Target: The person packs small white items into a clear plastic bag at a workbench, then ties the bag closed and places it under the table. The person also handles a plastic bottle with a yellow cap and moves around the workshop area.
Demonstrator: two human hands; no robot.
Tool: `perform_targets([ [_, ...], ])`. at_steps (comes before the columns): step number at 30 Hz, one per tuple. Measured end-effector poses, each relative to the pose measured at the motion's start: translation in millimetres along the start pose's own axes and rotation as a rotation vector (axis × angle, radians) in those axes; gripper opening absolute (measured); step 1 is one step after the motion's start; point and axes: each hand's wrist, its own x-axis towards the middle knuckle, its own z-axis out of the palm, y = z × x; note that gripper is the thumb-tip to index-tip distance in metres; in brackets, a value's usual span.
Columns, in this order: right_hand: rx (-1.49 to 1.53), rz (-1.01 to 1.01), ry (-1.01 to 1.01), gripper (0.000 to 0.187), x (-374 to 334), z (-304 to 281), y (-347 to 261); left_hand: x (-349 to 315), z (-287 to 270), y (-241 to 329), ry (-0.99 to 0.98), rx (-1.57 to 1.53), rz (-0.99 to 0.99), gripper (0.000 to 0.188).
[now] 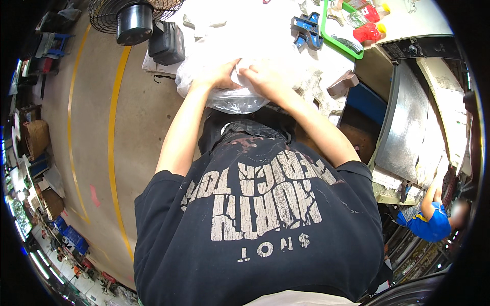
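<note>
With my left hand (222, 76) and right hand (261, 79) at the bag (240, 105) by the tabletop's (265, 30) near edge, I cannot tell whether either grip is closed, but the slack plastic could slide off if tugged

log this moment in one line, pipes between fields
left hand: at white item, kind unclear | right hand: at same item | beneath: clear plastic bag | upper right: green tray | upper left: black fan
</note>
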Motion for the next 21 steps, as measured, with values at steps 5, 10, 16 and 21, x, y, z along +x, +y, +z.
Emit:
perform_targets([
  [5, 0.063, 0.145, -0.072, 0.028, -20.6, 26.4, 23.9, -3.5, -1.7, 2.2, -0.006, 0.012, -0.073, 0.108],
  [10, 0.141, 0.432, -0.16, 0.035, -2.0, 6.0, 20.7, -9.2, -3.7, 3.6, 0.021, 0.008, -0.044, 0.105],
  [16, 0.195, 0.246, -0.136, 0.034, -9.8, 11.4, 19.4, -12.7, -11.2, 12.2, -0.015, -0.034, -0.057, 0.103],
  [21, 0.269, 0.577, -0.219, 0.042, -2.4, 4.1, 41.5, -9.4, -5.4, 2.2, 0.063, 0.137, 0.005, 0.099],
])
